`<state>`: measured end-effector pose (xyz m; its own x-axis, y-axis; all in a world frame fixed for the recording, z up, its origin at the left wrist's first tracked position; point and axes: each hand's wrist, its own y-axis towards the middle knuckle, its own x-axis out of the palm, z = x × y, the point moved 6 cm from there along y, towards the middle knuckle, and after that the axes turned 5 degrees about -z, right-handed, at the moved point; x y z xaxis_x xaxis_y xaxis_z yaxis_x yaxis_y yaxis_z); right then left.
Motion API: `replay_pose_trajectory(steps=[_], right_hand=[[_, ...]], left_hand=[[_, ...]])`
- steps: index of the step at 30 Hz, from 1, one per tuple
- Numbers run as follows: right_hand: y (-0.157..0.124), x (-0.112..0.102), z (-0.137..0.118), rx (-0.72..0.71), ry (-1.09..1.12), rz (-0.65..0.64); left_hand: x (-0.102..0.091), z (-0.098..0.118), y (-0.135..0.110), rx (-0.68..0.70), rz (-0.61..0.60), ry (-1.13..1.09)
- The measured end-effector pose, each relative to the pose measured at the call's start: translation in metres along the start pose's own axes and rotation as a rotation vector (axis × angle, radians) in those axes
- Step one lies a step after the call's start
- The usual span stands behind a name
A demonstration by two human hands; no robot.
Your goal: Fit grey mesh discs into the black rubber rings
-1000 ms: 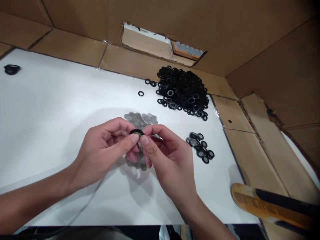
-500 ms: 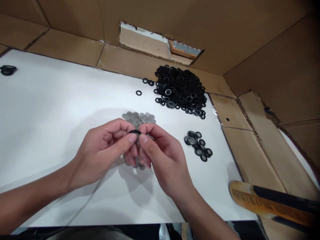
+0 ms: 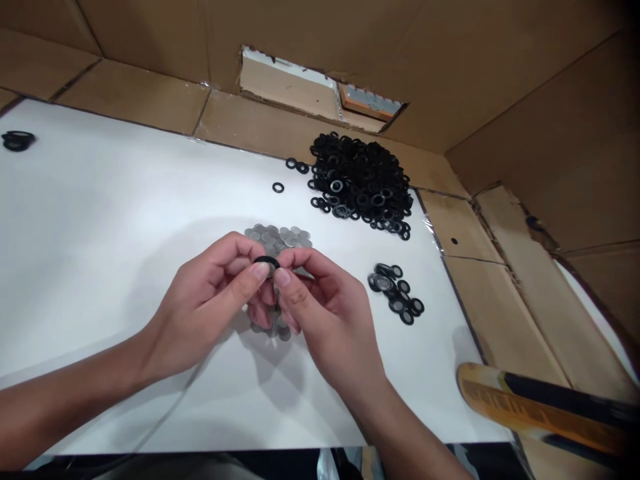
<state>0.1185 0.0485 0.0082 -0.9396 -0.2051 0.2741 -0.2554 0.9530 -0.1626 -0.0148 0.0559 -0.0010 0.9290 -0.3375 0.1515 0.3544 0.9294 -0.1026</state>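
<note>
My left hand (image 3: 213, 303) and my right hand (image 3: 325, 317) meet over the middle of a white sheet (image 3: 100, 220). Together their thumbs and forefingers pinch one small black ring (image 3: 266, 261). Under and behind the hands lies a heap of grey round discs (image 3: 280, 237), partly hidden by my fingers. A big pile of black rings (image 3: 363, 180) sits at the back right. A small cluster of black rings with grey centres (image 3: 397, 293) lies just right of my right hand.
Loose black rings (image 3: 278, 187) lie left of the big pile, and a few more (image 3: 17, 141) sit at the far left edge. Cardboard walls (image 3: 450, 67) surround the sheet. An orange and black object (image 3: 545, 407) lies at the lower right.
Both hands have kept their pinch on the black ring and shifted slightly left and closer together; the fingertips have worked round the ring a little.
</note>
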Motion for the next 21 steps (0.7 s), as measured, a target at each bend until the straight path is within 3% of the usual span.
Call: replay_pose_trajectory(steps=[6, 14, 18, 21], right_hand=[[0.002, -0.002, 0.006, 0.066, -0.029, -0.077], [-0.004, 0.003, 0.003, -0.023, -0.131, -0.117], [-0.007, 0.003, 0.004, -0.033, -0.265, -0.086], [-0.009, -0.001, 0.002, -0.079, -0.395, 0.022]], left_hand=[[-0.002, -0.003, 0.003, -0.085, -0.038, 0.049], [-0.001, 0.001, -0.001, -0.037, 0.004, 0.003], [0.000, 0.000, -0.003, -0.038, 0.035, 0.061], [-0.003, -0.001, -0.002, -0.027, 0.074, 0.109]])
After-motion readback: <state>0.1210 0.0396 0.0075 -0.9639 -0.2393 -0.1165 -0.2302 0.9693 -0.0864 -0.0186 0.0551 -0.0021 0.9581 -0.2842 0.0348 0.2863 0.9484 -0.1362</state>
